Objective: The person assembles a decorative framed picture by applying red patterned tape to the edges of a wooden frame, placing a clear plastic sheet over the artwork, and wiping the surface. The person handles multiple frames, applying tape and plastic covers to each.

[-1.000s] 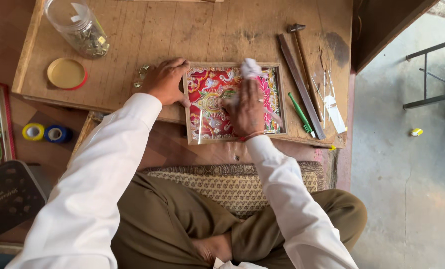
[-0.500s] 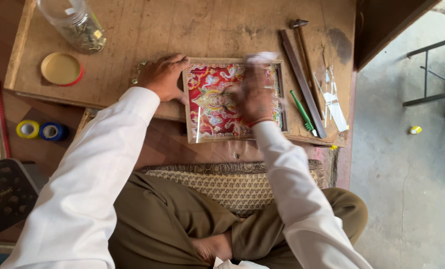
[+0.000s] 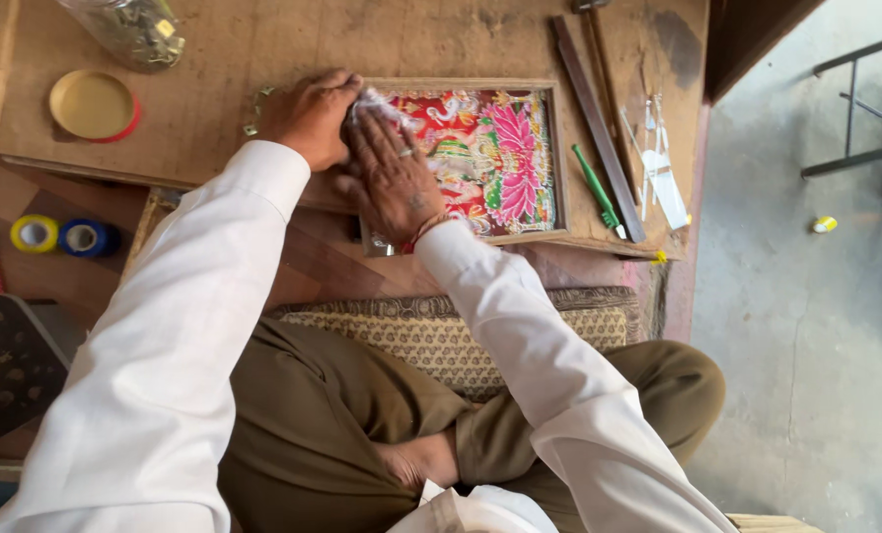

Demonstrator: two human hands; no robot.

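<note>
In the head view, the work in hand looks like wiping the glazed face of a small wooden-framed picture printed in bright red, pink and green point(image 3: 490, 158), which lies flat on a worn wooden work board point(image 3: 263, 49) in the upper middle of the frame.

The right hand point(image 3: 394, 178) lies flat on the left part of the picture, fingers spread and pressed down, with a crumpled white cloth or paper wad point(image 3: 374, 102) bunched under the fingertips. The left hand point(image 3: 308, 116), just left of it, is curled loosely over the frame's upper left corner, bracing it rather than pinching anything.

To do this well, I judge that the bracing hand should hold the frame fast so it cannot slide on the dusty board. The wiping hand should press evenly, work from edge to edge, and carry the wad into the corners by the moulding. A light touch near the rim would spare the glass.

The frame is a thin pale moulding, rectangular. The print shows a large pink lotus at right and red patterning beside it. Its left part is hidden by the hand.

A green-handled tool point(image 3: 596, 188) and a long dark wooden strip point(image 3: 599, 128) lie to the right of the frame. A yellow round lid with a red rim point(image 3: 93, 104) sits at upper left.
</note>
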